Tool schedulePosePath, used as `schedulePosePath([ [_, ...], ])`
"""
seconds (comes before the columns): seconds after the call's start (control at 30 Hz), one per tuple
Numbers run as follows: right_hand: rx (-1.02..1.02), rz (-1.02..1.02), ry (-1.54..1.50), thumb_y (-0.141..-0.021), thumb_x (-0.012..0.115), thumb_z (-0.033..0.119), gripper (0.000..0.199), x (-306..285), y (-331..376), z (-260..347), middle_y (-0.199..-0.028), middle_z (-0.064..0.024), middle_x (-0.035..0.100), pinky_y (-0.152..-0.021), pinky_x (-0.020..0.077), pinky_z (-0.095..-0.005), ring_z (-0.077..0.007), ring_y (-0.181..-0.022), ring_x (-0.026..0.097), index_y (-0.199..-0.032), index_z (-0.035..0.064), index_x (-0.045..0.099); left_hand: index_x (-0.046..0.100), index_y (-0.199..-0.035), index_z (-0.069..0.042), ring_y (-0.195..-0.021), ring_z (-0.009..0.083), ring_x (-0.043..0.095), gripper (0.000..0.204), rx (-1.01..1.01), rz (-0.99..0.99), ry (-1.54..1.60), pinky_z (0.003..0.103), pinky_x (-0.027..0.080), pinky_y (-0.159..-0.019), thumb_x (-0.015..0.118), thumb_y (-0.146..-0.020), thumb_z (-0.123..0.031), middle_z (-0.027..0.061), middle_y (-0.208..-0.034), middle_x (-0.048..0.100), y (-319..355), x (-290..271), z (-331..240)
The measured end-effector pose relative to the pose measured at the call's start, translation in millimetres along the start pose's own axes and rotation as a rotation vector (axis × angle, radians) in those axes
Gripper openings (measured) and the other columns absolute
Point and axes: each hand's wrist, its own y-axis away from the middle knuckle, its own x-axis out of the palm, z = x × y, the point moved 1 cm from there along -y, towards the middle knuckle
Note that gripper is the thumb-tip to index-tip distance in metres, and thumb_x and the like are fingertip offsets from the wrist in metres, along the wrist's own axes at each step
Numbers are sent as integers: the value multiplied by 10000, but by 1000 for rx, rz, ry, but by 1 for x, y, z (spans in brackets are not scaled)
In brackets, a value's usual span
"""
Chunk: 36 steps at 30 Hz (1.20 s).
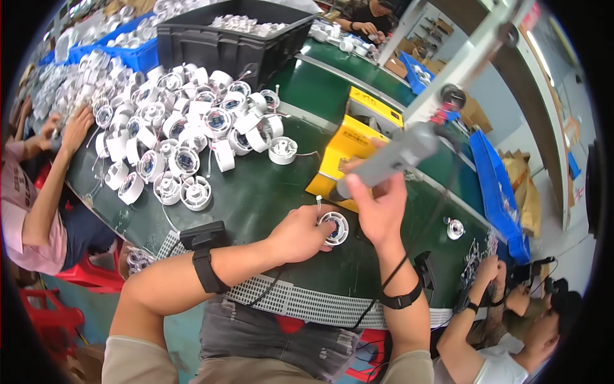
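My left hand (295, 233) is closed round a white round motor housing (343, 224) at the middle of the green table, its thumb over the dark inside. A thin wire with a small white plug sticks up beside it. To the right, my right hand (385, 208) grips a grey electric screwdriver (406, 152), raised and tilted above the table. The tool is blurred, and its dark tip points down to the left. Right behind it stands an open yellow box (332, 157), partly covered by the tool and hand.
Many similar white housings (153, 112) are heaped at the left, before a black bin (185, 51) and blue trays (144, 54). A lone housing (455, 229) lies right. Co-workers' hands (77, 128) are at the left, right and far side. A perforated strip (300, 304) edges the table.
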Motion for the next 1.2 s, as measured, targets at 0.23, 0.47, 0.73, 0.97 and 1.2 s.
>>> schedulePosePath([
  [0.23,-289,-543,-398,-993,356,280,480,4,-32,17,-737,-100,472,-464,438,-335,-177,-484,469,-1381,7,282,597,-1168,12,-710,215,715,302,-39,-55,-158,343,547,-719,503,-926,-142,156,-880,705,-1,-2,-4],
  [0.47,-271,-591,-278,-1004,363,262,429,3,-42,12,-661,-93,449,-450,422,-329,-181,-453,456,-1334,-6,313,491,-1312,68,-883,184,679,393,-132,29,-165,290,590,-754,503,-963,-113,164,-1071,651,-2,-1,-13],
  [0.73,-264,-575,-270,-1006,379,256,353,10,-44,7,-657,-96,456,-445,423,-328,-185,-451,460,-1242,-5,351,497,-1309,62,-866,185,687,393,-156,11,-169,289,584,-741,508,-961,-120,162,-1040,661,0,-5,-14],
  [0.97,-257,-516,-266,-998,383,245,320,6,-35,10,-654,-92,453,-443,423,-327,-178,-452,456,-1220,16,352,499,-1307,60,-874,181,668,376,-165,7,-90,284,593,-747,502,-966,-99,141,-1067,642,-4,-2,-13],
  [1.2,-185,-385,-436,-974,415,320,421,16,13,16,-685,-82,456,-447,424,-308,-168,-461,455,-1260,25,320,512,-1297,51,-926,181,648,352,-174,8,-87,296,596,-769,485,-974,-88,127,-1091,621,-6,-3,-12],
])
